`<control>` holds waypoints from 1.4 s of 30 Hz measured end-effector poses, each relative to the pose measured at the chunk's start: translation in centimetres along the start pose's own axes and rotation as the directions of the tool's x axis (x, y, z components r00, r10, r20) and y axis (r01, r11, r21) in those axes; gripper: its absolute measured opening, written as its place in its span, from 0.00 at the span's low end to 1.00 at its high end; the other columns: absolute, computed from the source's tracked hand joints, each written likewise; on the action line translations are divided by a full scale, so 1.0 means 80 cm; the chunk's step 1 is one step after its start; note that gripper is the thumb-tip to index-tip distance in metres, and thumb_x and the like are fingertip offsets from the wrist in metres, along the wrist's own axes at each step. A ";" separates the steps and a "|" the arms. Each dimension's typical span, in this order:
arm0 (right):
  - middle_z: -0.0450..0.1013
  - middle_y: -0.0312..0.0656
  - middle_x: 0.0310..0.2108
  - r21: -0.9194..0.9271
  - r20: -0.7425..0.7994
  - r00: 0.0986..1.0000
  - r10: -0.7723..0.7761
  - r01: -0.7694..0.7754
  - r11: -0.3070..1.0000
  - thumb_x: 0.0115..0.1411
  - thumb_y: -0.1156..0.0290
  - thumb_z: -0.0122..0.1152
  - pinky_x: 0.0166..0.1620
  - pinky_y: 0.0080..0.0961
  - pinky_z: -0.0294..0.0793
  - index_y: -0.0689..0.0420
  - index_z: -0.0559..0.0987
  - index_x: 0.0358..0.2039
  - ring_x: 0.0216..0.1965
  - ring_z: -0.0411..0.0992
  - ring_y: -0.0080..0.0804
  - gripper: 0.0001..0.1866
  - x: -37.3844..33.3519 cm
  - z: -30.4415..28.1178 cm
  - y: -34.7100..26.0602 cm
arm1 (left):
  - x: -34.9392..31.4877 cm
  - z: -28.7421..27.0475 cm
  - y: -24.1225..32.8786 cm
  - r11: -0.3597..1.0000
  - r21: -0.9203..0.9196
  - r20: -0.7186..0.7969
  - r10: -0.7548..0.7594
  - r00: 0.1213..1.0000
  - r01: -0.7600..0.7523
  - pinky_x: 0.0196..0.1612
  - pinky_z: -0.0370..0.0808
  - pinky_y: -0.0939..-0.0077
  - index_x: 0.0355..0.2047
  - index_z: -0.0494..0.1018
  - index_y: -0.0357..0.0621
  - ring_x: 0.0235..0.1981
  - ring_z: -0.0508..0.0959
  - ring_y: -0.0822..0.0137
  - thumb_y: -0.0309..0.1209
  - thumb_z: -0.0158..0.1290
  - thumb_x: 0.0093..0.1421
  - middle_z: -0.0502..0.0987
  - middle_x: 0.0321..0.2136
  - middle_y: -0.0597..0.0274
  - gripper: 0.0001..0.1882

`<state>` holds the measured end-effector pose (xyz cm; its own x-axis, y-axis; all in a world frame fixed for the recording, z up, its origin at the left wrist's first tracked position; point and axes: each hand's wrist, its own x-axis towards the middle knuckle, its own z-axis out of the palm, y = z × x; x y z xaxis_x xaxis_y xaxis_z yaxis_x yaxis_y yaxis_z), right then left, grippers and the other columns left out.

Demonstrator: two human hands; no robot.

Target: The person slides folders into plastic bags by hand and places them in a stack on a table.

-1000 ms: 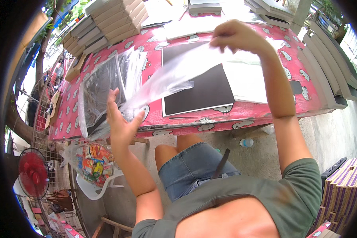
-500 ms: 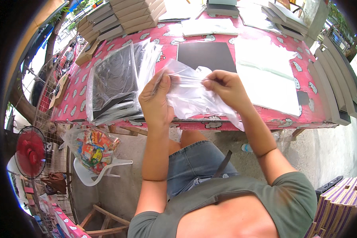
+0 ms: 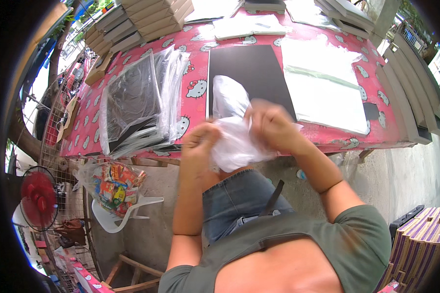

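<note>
Between my hands, over the table's near edge, a clear plastic bag is bunched, its upper part puffed out. My left hand is closed on the bag's left side. On the right side my right hand, blurred by motion, is closed against the plastic. Beneath and beyond the bag lies a flat black board. To its left is a pile of black boards in clear plastic sleeves. A stack of white, plastic-like sheets lies to its right.
The table has a pink patterned cloth. Boxes are stacked at the far left, and grey-edged stacks line the right side. Below left are a white chair bearing a bag of colourful packets and a red fan.
Both hands have come down toward me with the bag. It was stretched between them and is now bunched up, with a puffed upper part. More of the black board shows.
</note>
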<state>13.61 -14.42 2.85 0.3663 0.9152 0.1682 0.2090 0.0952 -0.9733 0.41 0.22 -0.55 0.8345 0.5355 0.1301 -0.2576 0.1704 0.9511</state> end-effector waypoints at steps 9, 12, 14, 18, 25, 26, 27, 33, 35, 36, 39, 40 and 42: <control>0.72 0.41 0.28 0.302 0.124 0.981 0.150 -0.181 0.936 0.50 0.70 0.58 0.33 0.24 0.72 0.63 0.73 0.32 0.28 0.70 0.26 0.11 -0.081 -0.022 0.090 | 0.001 -0.065 0.000 0.979 -0.139 0.796 0.019 0.605 0.151 0.24 0.65 0.81 0.24 0.72 0.41 0.22 0.73 0.73 0.41 0.53 0.52 0.75 0.21 0.62 0.14; 0.72 0.43 0.33 0.317 0.543 0.829 -0.137 -0.051 0.947 0.51 0.65 0.58 0.37 0.27 0.70 0.62 0.73 0.37 0.34 0.70 0.30 0.16 -0.075 -0.060 0.136 | -0.004 -0.060 -0.016 0.675 -0.716 0.591 0.455 0.666 0.174 0.27 0.67 0.77 0.25 0.72 0.40 0.23 0.73 0.72 0.40 0.55 0.50 0.75 0.23 0.61 0.14; 0.72 0.47 0.35 0.715 0.219 0.976 0.005 -0.164 0.680 0.52 0.63 0.56 0.39 0.28 0.71 0.63 0.74 0.38 0.36 0.71 0.34 0.18 -0.087 -0.059 0.158 | -0.006 -0.062 -0.005 0.644 -0.740 0.592 0.488 0.641 0.194 0.28 0.67 0.76 0.26 0.72 0.40 0.24 0.73 0.71 0.40 0.55 0.50 0.75 0.24 0.61 0.15; 0.72 0.46 0.33 0.335 0.090 0.993 0.074 -0.100 0.937 0.56 0.66 0.50 0.38 0.30 0.73 0.64 0.72 0.39 0.34 0.73 0.37 0.14 -0.082 -0.044 0.134 | -0.001 -0.079 -0.010 0.955 -0.266 0.685 0.089 0.723 0.134 0.31 0.68 0.73 0.28 0.72 0.39 0.27 0.73 0.69 0.41 0.56 0.49 0.75 0.26 0.60 0.16; 0.72 0.41 0.30 -0.160 0.311 0.891 0.329 -0.293 0.943 0.47 0.70 0.61 0.30 0.21 0.70 0.64 0.74 0.34 0.30 0.69 0.22 0.15 -0.087 -0.037 0.096 | -0.020 -0.132 -0.072 0.981 -0.195 0.668 0.129 0.733 0.006 0.36 0.70 0.69 0.31 0.72 0.37 0.31 0.73 0.65 0.41 0.57 0.46 0.75 0.30 0.58 0.19; 0.73 0.37 0.29 -0.269 0.550 0.789 0.275 -0.145 0.952 0.47 0.72 0.61 0.31 0.17 0.69 0.64 0.75 0.34 0.27 0.68 0.18 0.14 -0.088 -0.037 0.091 | -0.011 -0.121 -0.071 0.921 -0.379 0.694 0.219 0.686 0.089 0.35 0.70 0.69 0.31 0.72 0.36 0.31 0.73 0.65 0.41 0.58 0.46 0.75 0.29 0.58 0.19; 0.74 0.36 0.25 0.119 0.546 0.825 0.145 -0.248 0.961 0.44 0.74 0.63 0.31 0.18 0.69 0.65 0.76 0.30 0.25 0.68 0.18 0.12 -0.092 -0.042 0.099 | -0.007 -0.101 -0.061 0.822 -0.543 0.689 0.320 0.650 0.171 0.35 0.70 0.70 0.30 0.73 0.36 0.30 0.73 0.65 0.41 0.58 0.46 0.75 0.29 0.58 0.19; 0.72 0.35 0.25 0.369 -0.114 0.963 0.246 -0.189 0.910 0.49 0.75 0.58 0.32 0.18 0.67 0.62 0.76 0.30 0.26 0.67 0.20 0.07 -0.124 -0.053 0.116 | -0.007 -0.080 -0.033 0.983 0.175 0.641 -0.160 0.750 0.060 0.34 0.70 0.69 0.29 0.73 0.34 0.29 0.74 0.63 0.41 0.60 0.45 0.75 0.26 0.56 0.20; 0.71 0.36 0.25 0.576 -0.327 0.894 0.307 -0.069 0.815 0.49 0.73 0.59 0.33 0.18 0.67 0.62 0.75 0.30 0.28 0.67 0.20 0.08 -0.118 -0.067 0.079 | -0.004 -0.130 -0.061 0.923 0.307 0.653 -0.383 0.654 0.233 0.37 0.71 0.67 0.31 0.72 0.33 0.32 0.74 0.62 0.39 0.60 0.45 0.74 0.29 0.54 0.21; 0.71 0.36 0.25 0.662 -0.429 0.834 0.348 0.027 0.749 0.48 0.72 0.59 0.34 0.18 0.66 0.62 0.75 0.30 0.28 0.67 0.20 0.08 -0.115 -0.069 0.068 | 0.003 -0.132 -0.061 0.890 0.246 0.738 -0.429 0.521 0.383 0.38 0.70 0.67 0.33 0.72 0.32 0.34 0.74 0.61 0.39 0.60 0.45 0.74 0.31 0.53 0.22; 0.71 0.37 0.24 0.198 -0.220 0.912 0.347 -0.306 0.931 0.47 0.68 0.61 0.30 0.19 0.67 0.62 0.75 0.29 0.26 0.68 0.22 0.11 -0.114 -0.065 0.107 | 0.008 -0.110 -0.072 0.570 -0.687 0.465 -0.132 0.876 0.451 0.45 0.69 0.66 0.42 0.67 0.32 0.42 0.72 0.61 0.35 0.49 0.55 0.71 0.40 0.50 0.19; 0.71 0.36 0.24 0.137 -0.340 0.874 0.347 -0.319 0.938 0.46 0.69 0.61 0.29 0.17 0.66 0.63 0.74 0.29 0.26 0.67 0.20 0.12 -0.108 -0.065 0.105 | 0.008 -0.098 -0.067 0.643 -0.680 0.187 -0.313 0.931 0.353 0.46 0.69 0.65 0.42 0.67 0.33 0.43 0.72 0.60 0.35 0.46 0.57 0.71 0.41 0.50 0.18; 0.70 0.35 0.23 0.013 -0.562 0.769 0.304 -0.359 0.933 0.44 0.70 0.63 0.28 0.14 0.64 0.63 0.74 0.28 0.25 0.66 0.17 0.12 -0.093 -0.064 0.094 | 0.017 -0.086 -0.087 0.847 -0.476 -0.030 -0.283 0.959 0.236 0.44 0.69 0.64 0.35 0.70 0.36 0.40 0.73 0.57 0.28 0.47 0.52 0.73 0.38 0.51 0.11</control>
<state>17.09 -22.50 -4.96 0.8551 0.5125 -0.0781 0.0517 -0.2342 -0.9708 -0.02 5.43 -8.92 0.8583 0.4897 -0.1532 -0.2535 0.6643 0.7031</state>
